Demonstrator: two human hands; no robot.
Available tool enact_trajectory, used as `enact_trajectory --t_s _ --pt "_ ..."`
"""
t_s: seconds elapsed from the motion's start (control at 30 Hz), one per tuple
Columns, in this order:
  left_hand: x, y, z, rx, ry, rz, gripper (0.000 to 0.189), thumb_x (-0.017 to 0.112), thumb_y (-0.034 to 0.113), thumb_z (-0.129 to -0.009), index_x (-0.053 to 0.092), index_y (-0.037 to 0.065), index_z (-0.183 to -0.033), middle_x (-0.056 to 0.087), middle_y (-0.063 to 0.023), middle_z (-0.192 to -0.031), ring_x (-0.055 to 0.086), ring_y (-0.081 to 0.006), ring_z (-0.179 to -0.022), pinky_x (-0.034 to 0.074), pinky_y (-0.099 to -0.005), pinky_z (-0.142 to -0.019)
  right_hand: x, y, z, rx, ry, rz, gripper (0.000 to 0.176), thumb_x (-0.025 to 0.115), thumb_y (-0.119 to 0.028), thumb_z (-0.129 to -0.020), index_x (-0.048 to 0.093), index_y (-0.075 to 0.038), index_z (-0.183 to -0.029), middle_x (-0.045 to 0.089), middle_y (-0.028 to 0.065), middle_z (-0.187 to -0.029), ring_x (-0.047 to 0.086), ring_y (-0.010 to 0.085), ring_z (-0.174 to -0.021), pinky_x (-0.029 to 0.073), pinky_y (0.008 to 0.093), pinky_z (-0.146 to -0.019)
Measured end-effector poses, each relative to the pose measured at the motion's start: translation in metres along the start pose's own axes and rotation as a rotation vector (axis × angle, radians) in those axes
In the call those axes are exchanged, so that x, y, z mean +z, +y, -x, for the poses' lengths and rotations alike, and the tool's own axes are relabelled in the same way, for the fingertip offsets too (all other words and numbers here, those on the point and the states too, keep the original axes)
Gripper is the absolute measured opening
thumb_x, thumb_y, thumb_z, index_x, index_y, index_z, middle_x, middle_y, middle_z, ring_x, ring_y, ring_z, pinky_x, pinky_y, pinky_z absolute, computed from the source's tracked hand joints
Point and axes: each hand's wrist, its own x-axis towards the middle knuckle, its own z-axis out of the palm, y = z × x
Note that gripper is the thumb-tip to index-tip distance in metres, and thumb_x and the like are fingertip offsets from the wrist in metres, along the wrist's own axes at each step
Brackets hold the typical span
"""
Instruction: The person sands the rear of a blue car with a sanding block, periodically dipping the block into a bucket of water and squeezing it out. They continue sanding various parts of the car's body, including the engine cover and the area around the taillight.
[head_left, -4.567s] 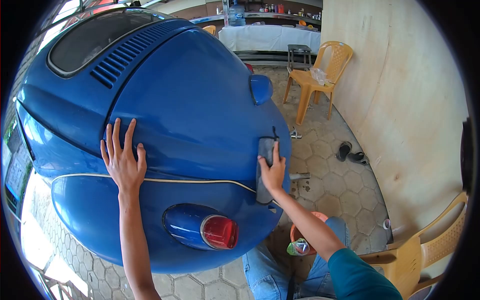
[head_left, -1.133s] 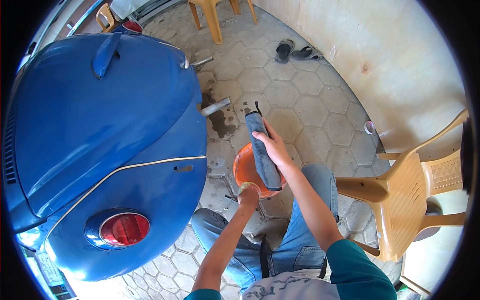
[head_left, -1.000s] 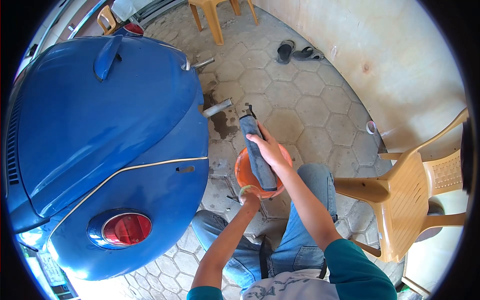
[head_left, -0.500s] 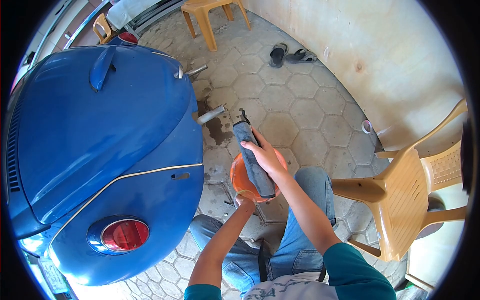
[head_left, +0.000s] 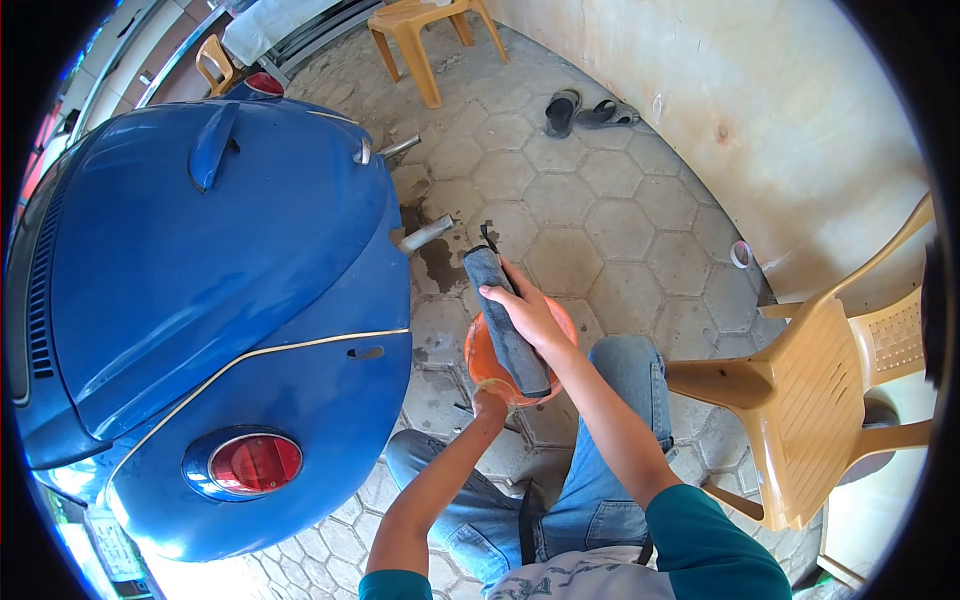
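Note:
My right hand (head_left: 522,308) grips a rolled grey cloth (head_left: 505,325) with dark edging, held slantwise above an orange basin (head_left: 480,350) on the paving. My left hand (head_left: 489,400) is at the basin's near left rim, where something pale and ring-like shows by its fingers. Those fingers are mostly hidden, so their hold cannot be made out. Left of the basin stands the blue car (head_left: 220,270), with a red tail light (head_left: 255,464) and a metal exhaust pipe (head_left: 427,233) pointing toward the cloth.
A tan plastic chair (head_left: 810,400) is close on the right. Another plastic seat (head_left: 415,45) stands at the top, with dark sandals (head_left: 563,112) to its right. A roll of tape (head_left: 740,254) lies by the wall (head_left: 790,130). Wet patches mark the hexagonal paving (head_left: 565,262).
The view has shifted slightly, so the car and chairs appear a little further right and lower. My right hand still holds the rolled cloth over the basin; my left forearm is angled slightly more outward.

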Motion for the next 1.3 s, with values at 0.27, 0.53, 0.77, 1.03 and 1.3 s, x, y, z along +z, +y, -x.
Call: enact_trajectory --t_s 0.27,0.53,0.77,1.03,1.3 --pt "-0.09 -0.07 0.146 0.074 0.386 1.152 0.025 0.075 0.019 -0.088 0.076 0.004 -0.108 0.073 -0.0134 -0.12 0.07 -0.0294 -0.113 0.057 -0.043 -0.097 -0.006 0.0 -0.005 0.064 -0.046 -0.076 0.088 0.077 -0.027 -0.088 0.033 -0.011 -0.163 0.068 0.014 -0.122 0.068 0.0166 -0.089 0.055 0.0308 -0.075" --pt "-0.105 -0.114 0.195 0.193 0.999 2.902 0.061 0.046 0.029 -0.097 0.05 -0.014 -0.141 0.055 -0.0248 -0.146 0.054 -0.036 -0.137 0.039 -0.044 -0.12 -0.012 -0.036 0.012 0.478 -0.077 -0.276 0.045 0.064 -0.05 -0.096 0.064 -0.009 -0.113 0.066 0.0081 -0.088 0.065 0.0164 -0.066 0.054 0.0336 -0.057" --pt "-0.148 -0.12 0.195 -0.042 1.309 2.219 0.068 0.039 0.035 -0.102 0.039 -0.012 -0.152 0.04 -0.0284 -0.159 0.037 -0.0401 -0.15 0.031 -0.0435 -0.124 0.0 -0.013 0.024 0.644 -0.197 -0.445 0.051 0.062 -0.056 -0.097 0.069 -0.007 -0.109 0.07 0.0083 -0.082 0.066 0.0196 -0.063 0.055 0.0349 -0.057" --pt "-0.174 -0.092 0.185 -0.304 1.176 1.309 0.07 0.048 0.026 -0.103 0.024 -0.007 -0.159 0.026 -0.0307 -0.165 0.027 -0.0455 -0.153 0.03 -0.0472 -0.123 0.004 0.001 0.026 0.44 -0.174 -0.556 0.044 0.06 -0.05 -0.099 0.069 -0.01 -0.115 0.073 0.0069 -0.106 0.069 0.0194 -0.092 0.054 0.0339 -0.087" --pt "-0.169 -0.111 0.215 -0.326 1.271 1.35 0.047 0.059 0.021 -0.094 0.056 -0.003 -0.135 0.057 -0.0268 -0.136 0.055 -0.0453 -0.122 0.046 -0.0512 -0.107 0.003 0.003 0.011 0.357 -0.251 -0.601 0.052 0.055 -0.054 -0.099 0.07 -0.008 -0.118 0.074 0.0088 -0.104 0.071 0.02 -0.09 0.057 0.0348 -0.084"
